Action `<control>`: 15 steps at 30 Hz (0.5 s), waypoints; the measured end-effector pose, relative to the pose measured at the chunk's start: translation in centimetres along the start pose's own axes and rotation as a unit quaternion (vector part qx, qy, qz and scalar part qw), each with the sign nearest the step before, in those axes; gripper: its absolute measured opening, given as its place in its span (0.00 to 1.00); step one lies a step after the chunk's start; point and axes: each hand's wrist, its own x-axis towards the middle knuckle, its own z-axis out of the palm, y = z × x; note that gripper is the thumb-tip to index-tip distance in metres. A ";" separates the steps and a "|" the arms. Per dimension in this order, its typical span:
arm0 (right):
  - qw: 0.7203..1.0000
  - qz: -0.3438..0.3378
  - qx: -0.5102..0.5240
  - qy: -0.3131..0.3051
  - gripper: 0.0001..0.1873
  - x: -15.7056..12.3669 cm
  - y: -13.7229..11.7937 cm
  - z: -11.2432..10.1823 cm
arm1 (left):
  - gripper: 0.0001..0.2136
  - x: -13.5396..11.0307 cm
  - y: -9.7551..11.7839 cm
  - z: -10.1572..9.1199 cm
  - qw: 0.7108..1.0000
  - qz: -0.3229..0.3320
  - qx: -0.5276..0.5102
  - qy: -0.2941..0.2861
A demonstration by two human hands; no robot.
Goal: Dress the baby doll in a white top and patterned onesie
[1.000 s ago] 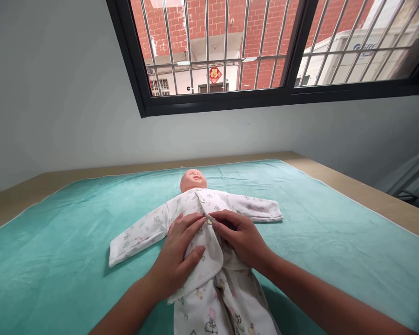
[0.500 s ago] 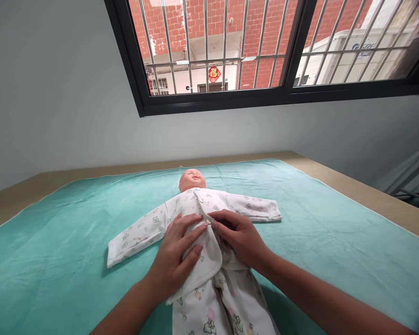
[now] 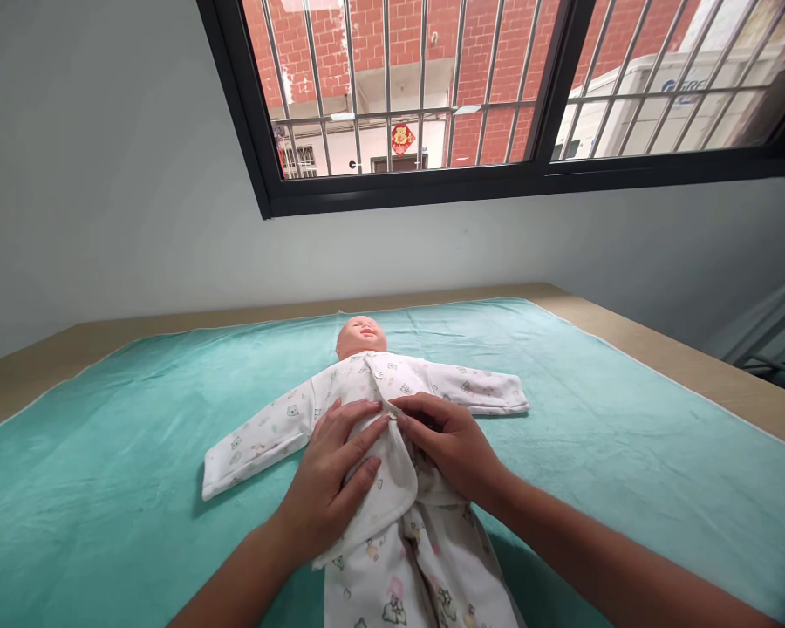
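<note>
A baby doll [image 3: 361, 335] lies on its back, dressed in a white baby jacket [image 3: 392, 488] printed with small animals and in matching trousers [image 3: 392, 584]. My left hand [image 3: 333, 475] rests on the jacket's chest with its fingers spread, a fingertip touching a small button [image 3: 392, 417] on the front opening. On the other side of that button, my right hand [image 3: 448, 440] pinches the jacket's front edge between thumb and fingers. Another button [image 3: 378, 375] sits higher up near the neck. Below the hands the front flap hangs apart. The right hand's fingertips are partly hidden by cloth.
A turquoise towel [image 3: 137, 419] covers most of the wooden table [image 3: 628, 349], with the wooden border showing around it. Behind stands a grey wall [image 3: 105, 174] with a dark-framed, barred window [image 3: 399, 205]. Metal legs or bars [image 3: 778, 323] show at the far right.
</note>
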 end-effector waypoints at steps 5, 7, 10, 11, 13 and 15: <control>1.000 -0.007 -0.002 0.001 0.13 0.0 0.1 0.0 | 0.24 -0.1 0.0 -0.1 1.000 -0.002 0.003 0.001; 1.000 -0.006 -0.003 0.003 0.13 -0.1 0.1 0.1 | 0.24 -0.1 0.1 0.0 1.000 -0.003 0.007 0.003; 1.000 -0.005 -0.002 0.006 0.13 -0.1 0.0 0.2 | 0.24 0.0 0.1 0.0 1.000 -0.004 0.011 0.004; 1.000 -0.002 -0.001 0.005 0.13 -0.2 0.0 0.2 | 0.24 0.0 0.2 0.0 1.000 -0.005 0.011 0.003; 1.000 0.004 0.001 0.001 0.14 -0.2 -0.1 0.2 | 0.24 0.1 0.2 0.0 1.000 -0.009 0.008 -0.002; 1.000 0.011 -0.003 -0.001 0.14 -0.2 -0.1 0.2 | 0.24 0.2 0.3 -0.1 1.000 -0.012 0.004 -0.007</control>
